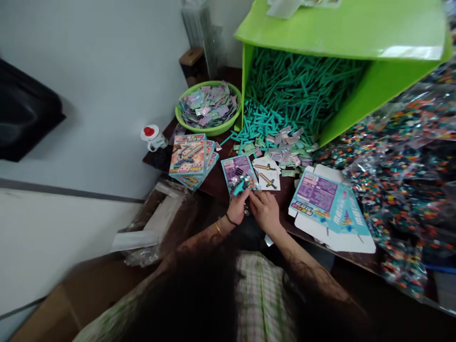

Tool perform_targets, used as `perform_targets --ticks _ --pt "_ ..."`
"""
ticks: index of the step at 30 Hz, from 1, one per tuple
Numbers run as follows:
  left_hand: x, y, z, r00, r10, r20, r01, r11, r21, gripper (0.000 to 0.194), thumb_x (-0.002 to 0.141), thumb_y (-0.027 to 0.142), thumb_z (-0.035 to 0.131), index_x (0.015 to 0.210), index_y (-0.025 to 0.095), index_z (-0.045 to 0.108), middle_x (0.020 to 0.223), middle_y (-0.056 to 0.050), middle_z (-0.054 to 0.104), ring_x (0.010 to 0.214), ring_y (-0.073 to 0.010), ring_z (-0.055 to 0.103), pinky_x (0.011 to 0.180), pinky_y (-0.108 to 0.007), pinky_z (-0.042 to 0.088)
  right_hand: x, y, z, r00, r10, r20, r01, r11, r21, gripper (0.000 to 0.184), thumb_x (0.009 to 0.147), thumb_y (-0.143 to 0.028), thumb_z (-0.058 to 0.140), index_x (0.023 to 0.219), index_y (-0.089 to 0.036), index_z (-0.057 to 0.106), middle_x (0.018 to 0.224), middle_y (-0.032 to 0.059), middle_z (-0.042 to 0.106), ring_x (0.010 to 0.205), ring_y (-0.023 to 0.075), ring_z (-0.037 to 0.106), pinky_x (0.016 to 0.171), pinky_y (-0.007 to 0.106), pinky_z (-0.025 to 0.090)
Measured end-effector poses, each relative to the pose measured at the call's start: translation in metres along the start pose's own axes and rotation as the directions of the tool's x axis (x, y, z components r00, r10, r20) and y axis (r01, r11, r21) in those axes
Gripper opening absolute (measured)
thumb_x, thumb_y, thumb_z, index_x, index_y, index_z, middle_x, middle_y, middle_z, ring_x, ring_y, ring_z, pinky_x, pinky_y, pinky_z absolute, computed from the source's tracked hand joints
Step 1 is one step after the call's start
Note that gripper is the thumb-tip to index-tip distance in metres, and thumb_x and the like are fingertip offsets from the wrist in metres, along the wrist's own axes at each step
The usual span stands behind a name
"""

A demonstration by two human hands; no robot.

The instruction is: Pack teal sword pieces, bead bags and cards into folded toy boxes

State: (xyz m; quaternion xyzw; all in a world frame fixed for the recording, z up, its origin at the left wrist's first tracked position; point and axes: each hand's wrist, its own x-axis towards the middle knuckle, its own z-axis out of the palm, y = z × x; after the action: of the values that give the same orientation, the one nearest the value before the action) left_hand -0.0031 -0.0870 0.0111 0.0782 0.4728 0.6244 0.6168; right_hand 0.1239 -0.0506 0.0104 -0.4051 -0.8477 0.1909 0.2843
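My left hand and my right hand are close together at the table's near edge, fingers curled. Between them they pinch a small clear bag of colourful pieces with a teal stick. The bag sits over a small teal and purple box. A printed leaflet showing swords lies just right of the box. A stack of flat teal and purple box blanks lies to the right of my right hand.
A stack of finished boxes stands at the left, beside a white cup with a red lid. A green bowl of foil cards and a tipped green bin spilling teal sticks sit behind. Bags of coloured pieces cover the right.
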Motion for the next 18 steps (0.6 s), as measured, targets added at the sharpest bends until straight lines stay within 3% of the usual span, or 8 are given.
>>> perform_targets --ticks 3,6,8,12,14,15,17,18 --pt "-0.012 -0.017 0.003 0.999 0.02 -0.041 -0.019 0.999 0.027 0.026 0.085 0.036 0.079 0.101 0.017 0.073 0.114 -0.009 0.076 0.126 -0.0263 0.064 0.114 -0.04 0.045 -0.041 -0.011 0.005 0.991 0.089 -0.103 -0.085 0.995 0.044 0.031 0.1 -0.034 0.058 0.127 -0.03 0.073 0.117 0.0134 0.069 0.11 0.033 0.061 0.101 0.056 0.049" --pt "-0.029 -0.034 0.004 0.999 0.022 0.027 -0.024 0.997 0.071 0.031 0.086 0.044 0.078 0.104 0.019 0.074 0.116 -0.008 0.076 0.127 -0.0271 0.063 0.115 -0.041 0.044 -0.06 -0.007 0.0 0.952 0.256 -0.166 -0.203 0.937 0.284 0.054 0.097 -0.044 0.063 0.148 -0.027 0.056 0.149 0.0156 0.054 0.14 0.0358 0.049 0.115 0.058 0.043" --pt "-0.041 -0.043 0.003 0.997 0.042 0.072 -0.052 0.988 0.147 0.037 0.084 0.048 0.079 0.107 0.02 0.074 0.118 -0.007 0.076 0.127 -0.0273 0.063 0.116 -0.041 0.043 -0.072 -0.004 -0.005 0.919 0.387 -0.071 -0.301 0.808 0.506 0.065 0.096 -0.05 0.063 0.155 -0.026 0.047 0.156 0.0139 0.05 0.144 0.0325 0.049 0.117 0.053 0.045" --pt "-0.057 -0.043 -0.01 0.958 -0.067 0.278 -0.066 0.894 0.442 0.052 0.081 0.052 0.081 0.118 0.016 0.071 0.117 -0.01 0.075 0.113 -0.0283 0.068 0.108 -0.043 0.05 -0.098 -0.002 -0.015 0.822 0.549 0.153 -0.447 0.454 0.771 0.068 0.086 -0.056 0.075 0.145 -0.027 0.058 0.15 0.0079 0.061 0.138 0.0289 0.058 0.119 0.046 0.046" --pt "-0.057 -0.03 -0.022 0.902 -0.106 0.419 -0.198 0.761 0.618 0.054 0.079 0.047 0.082 0.122 0.015 0.07 0.121 -0.012 0.074 0.111 -0.0296 0.069 0.104 -0.044 0.053 -0.108 0.003 -0.02 0.765 0.606 0.218 -0.483 0.316 0.817 0.07 0.082 -0.057 0.079 0.143 -0.028 0.061 0.149 0.0063 0.062 0.138 0.0293 0.058 0.12 0.047 0.045" --pt "-0.054 -0.021 -0.028 0.879 -0.079 0.47 -0.313 0.65 0.693 0.052 0.08 0.043 0.082 0.123 0.015 0.07 0.126 -0.014 0.072 0.116 -0.0308 0.068 0.106 -0.046 0.052 -0.111 0.006 -0.023 0.739 0.63 0.239 -0.495 0.267 0.827 0.071 0.081 -0.058 0.08 0.143 -0.028 0.061 0.149 0.0056 0.062 0.137 0.0297 0.059 0.12 0.048 0.044" --pt "-0.043 0.0 -0.038 0.852 0.062 0.519 -0.51 0.318 0.799 0.045 0.083 0.031 0.077 0.125 0.017 0.071 0.14 -0.016 0.065 0.133 -0.0338 0.059 0.116 -0.05 0.044 -0.114 0.014 -0.025 0.708 0.66 0.251 -0.508 0.228 0.831 0.073 0.078 -0.058 0.082 0.142 -0.029 0.062 0.149 0.0048 0.062 0.137 0.0303 0.059 0.121 0.049 0.044" --pt "-0.034 0.011 -0.041 0.839 0.138 0.526 -0.542 0.124 0.831 0.044 0.084 0.025 0.075 0.128 0.018 0.07 0.147 -0.016 0.06 0.142 -0.0353 0.051 0.121 -0.053 0.037 -0.113 0.017 -0.024 0.709 0.659 0.253 -0.51 0.231 0.828 0.074 0.077 -0.058 0.083 0.142 -0.029 0.063 0.149 0.0045 0.062 0.137 0.0303 0.059 0.121 0.049 0.043"
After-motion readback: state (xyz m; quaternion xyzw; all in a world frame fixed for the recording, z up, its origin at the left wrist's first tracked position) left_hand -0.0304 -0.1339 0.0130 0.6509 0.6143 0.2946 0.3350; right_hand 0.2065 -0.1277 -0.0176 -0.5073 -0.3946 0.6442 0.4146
